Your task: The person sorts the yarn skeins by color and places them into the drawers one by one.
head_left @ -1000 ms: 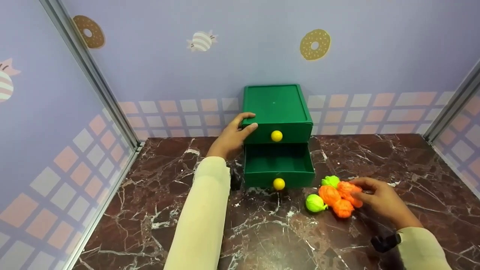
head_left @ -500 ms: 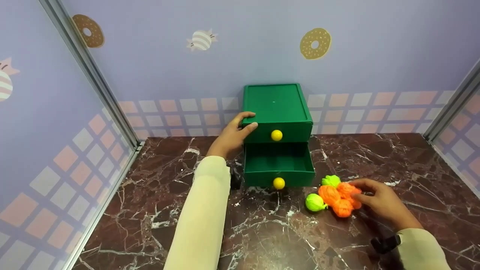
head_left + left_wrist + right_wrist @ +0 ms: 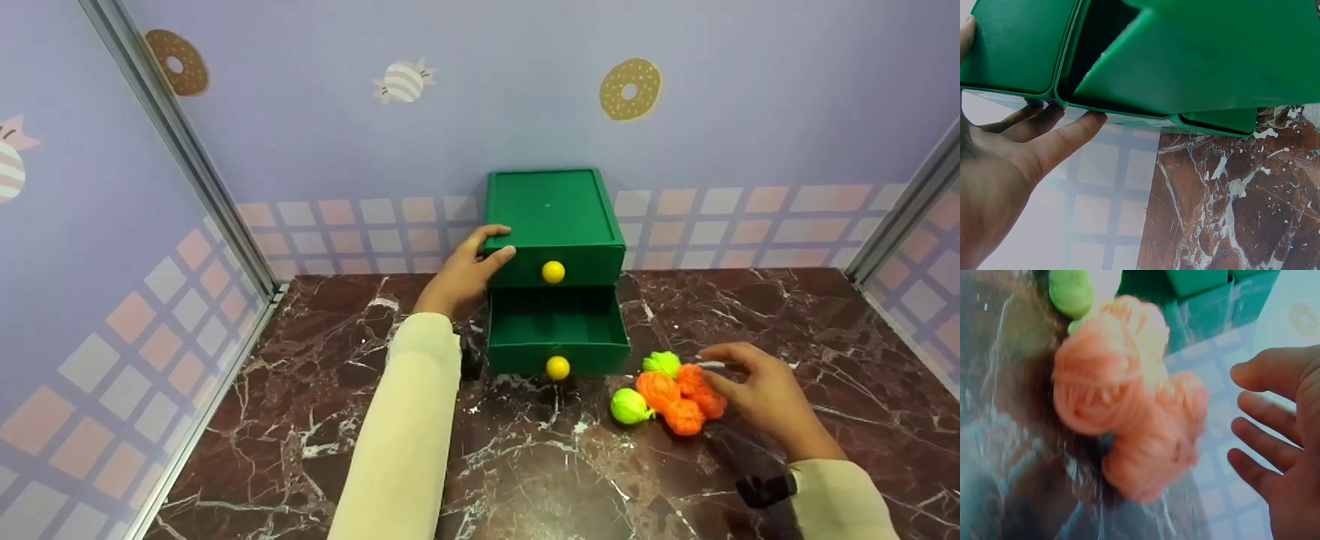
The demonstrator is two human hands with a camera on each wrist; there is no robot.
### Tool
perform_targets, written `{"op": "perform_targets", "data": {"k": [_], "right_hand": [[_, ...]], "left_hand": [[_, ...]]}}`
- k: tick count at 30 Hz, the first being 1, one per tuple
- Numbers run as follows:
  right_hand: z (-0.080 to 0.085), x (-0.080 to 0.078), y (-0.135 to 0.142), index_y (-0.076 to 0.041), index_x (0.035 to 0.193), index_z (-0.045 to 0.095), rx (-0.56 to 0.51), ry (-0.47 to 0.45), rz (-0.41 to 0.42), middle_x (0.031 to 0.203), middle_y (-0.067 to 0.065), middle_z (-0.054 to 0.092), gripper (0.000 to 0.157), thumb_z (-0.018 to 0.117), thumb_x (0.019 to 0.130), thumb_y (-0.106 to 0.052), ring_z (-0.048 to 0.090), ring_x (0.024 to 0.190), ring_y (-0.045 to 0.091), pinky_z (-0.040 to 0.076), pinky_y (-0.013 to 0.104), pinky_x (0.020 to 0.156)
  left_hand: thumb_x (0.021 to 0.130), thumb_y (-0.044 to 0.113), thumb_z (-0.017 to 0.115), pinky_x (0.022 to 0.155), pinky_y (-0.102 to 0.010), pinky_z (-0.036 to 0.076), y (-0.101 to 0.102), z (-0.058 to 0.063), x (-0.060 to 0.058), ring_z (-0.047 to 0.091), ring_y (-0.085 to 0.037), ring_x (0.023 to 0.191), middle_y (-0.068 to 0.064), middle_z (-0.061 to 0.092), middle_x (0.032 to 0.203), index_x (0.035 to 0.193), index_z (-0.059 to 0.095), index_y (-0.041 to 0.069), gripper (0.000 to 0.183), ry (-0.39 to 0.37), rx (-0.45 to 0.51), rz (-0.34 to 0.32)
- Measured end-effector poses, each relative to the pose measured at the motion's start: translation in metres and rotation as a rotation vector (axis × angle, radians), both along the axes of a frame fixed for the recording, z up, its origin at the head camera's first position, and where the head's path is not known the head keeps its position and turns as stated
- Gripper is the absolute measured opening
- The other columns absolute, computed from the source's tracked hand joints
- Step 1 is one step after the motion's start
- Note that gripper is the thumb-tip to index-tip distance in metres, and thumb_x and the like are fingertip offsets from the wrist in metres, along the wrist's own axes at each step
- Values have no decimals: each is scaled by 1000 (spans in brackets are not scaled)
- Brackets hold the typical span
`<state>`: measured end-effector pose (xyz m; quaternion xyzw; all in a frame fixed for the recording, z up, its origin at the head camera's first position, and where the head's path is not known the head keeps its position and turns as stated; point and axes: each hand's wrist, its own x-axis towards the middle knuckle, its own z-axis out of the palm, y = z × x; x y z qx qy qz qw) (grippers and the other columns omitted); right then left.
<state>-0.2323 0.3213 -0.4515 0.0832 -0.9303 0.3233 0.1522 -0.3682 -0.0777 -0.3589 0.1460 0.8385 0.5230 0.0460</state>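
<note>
My left hand [image 3: 459, 279] grips the front left corner of a green drawer cabinet [image 3: 551, 206], its thumb on the front and its fingers along the side. In the left wrist view, the fingertips [image 3: 1090, 121] press the cabinet's side wall. The lower drawer [image 3: 559, 358] is pulled out, and nothing shows inside it. My right hand [image 3: 769, 397] hovers beside several orange yarn balls [image 3: 684, 417], its fingers spread. The right wrist view shows a gap between that hand and the orange yarn balls [image 3: 1098, 377]. Two green yarn balls [image 3: 630, 406] lie on the orange ones' left and far sides.
The upper drawer, with a yellow knob [image 3: 553, 271], is closed. A second yellow knob [image 3: 557, 367] sits on the lower drawer. Dark red marbled tabletop [image 3: 525, 480] lies under everything. A patterned panel [image 3: 480, 135] stands behind the cabinet, with side panels at left and right.
My right hand has drawn slightly up and away from the orange yarn balls, uncovering more of them. My left hand and the cabinet stay where they were.
</note>
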Motion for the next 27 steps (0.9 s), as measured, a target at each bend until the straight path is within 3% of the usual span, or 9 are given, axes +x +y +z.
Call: {"op": "perform_targets", "data": {"k": [5, 8, 12, 20, 27], "right_hand": [[8, 5, -15, -13, 108, 72, 17, 153, 6, 105, 4, 70, 26, 78, 83, -11, 66, 90, 14, 48, 13, 77], [13, 8, -25, -15, 107, 72, -1, 209, 20, 104, 3, 70, 26, 78, 82, -10, 63, 87, 10, 42, 5, 76], [18, 9, -38, -14, 106, 73, -30, 277, 57, 103, 2, 70, 29, 79, 79, -5, 65, 86, 17, 41, 1, 78], [27, 8, -61, -11, 103, 74, -43, 411, 133, 100, 0, 71, 36, 83, 71, 3, 63, 86, 12, 41, 3, 82], [29, 7, -80, -12, 104, 74, -11, 427, 170, 103, -4, 71, 37, 85, 71, -1, 65, 93, 14, 38, 1, 89]], "left_hand": [[93, 57, 53, 107, -49, 40, 0, 0, -1, 43, -27, 135, -1, 38, 152, 136, 43, 48, 46, 21, -27, -10], [93, 57, 52, 109, -49, 38, 0, 0, -2, 42, -27, 137, -2, 37, 153, 137, 42, 47, 46, 37, -45, -14], [94, 56, 52, 110, -50, 37, -1, 0, -2, 42, -27, 137, -3, 38, 152, 137, 43, 46, 45, 33, -43, -12], [93, 57, 52, 109, -49, 38, -1, 1, 0, 44, -27, 135, -2, 39, 151, 136, 44, 47, 45, 33, -43, -3], [94, 57, 52, 108, -50, 39, -1, 1, -1, 44, -28, 134, -3, 37, 152, 137, 43, 46, 45, 29, -40, -10]]}}
